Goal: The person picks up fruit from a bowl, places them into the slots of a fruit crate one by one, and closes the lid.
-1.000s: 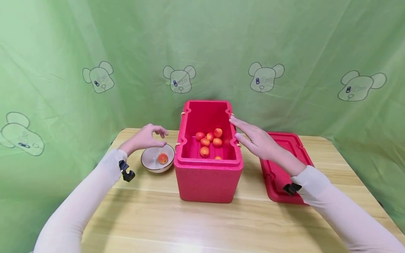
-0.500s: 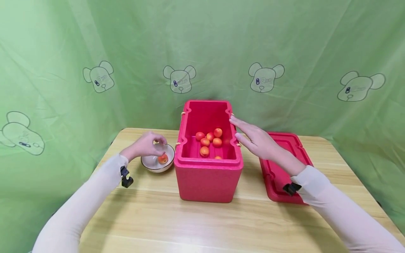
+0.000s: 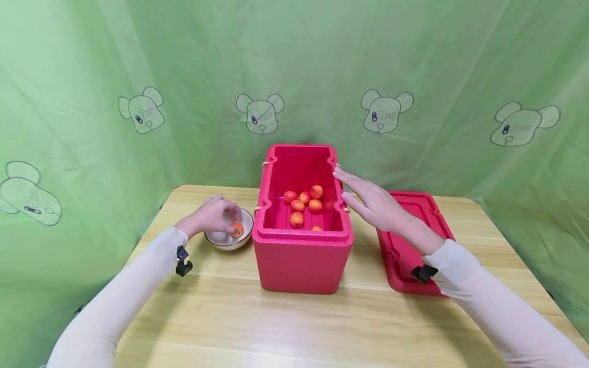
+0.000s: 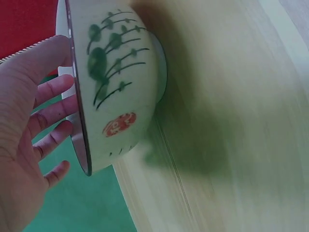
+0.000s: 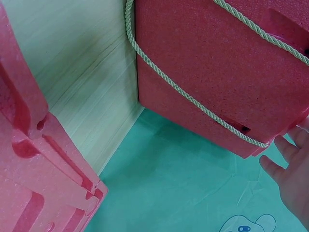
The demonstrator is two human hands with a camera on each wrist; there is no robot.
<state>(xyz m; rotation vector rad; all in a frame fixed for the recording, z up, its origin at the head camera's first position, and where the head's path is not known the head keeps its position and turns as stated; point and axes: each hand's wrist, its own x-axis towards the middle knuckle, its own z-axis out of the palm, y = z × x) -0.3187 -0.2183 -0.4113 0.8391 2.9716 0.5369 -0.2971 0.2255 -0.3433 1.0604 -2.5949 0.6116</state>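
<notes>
In the head view my left hand (image 3: 213,214) reaches down into a white bowl (image 3: 225,245), its thumb at a small orange-red fruit like an apricot (image 3: 238,230). A pale gap shows between the fruit and my bent fingers above it. The left wrist view has my spread fingers passing over the rim of the bowl (image 4: 116,92), which is painted with green sprigs; their tips and the fruit are hidden. My right hand (image 3: 375,204) rests with straight fingers against the right rim of a red foam box (image 3: 303,266). Several similar fruits (image 3: 297,205) lie inside that box.
The red lid (image 3: 416,204) lies on the wooden table (image 3: 207,317), right of the box and partly under my right forearm. Rope handles (image 5: 193,100) hang along the box's side. A green curtain (image 3: 313,51) with bear-head drawings stands behind the table.
My left hand has lowered from above the bowl's rim into the bowl, with its thumb coming down beside the fruit. My right hand has stayed at the box's rim.
</notes>
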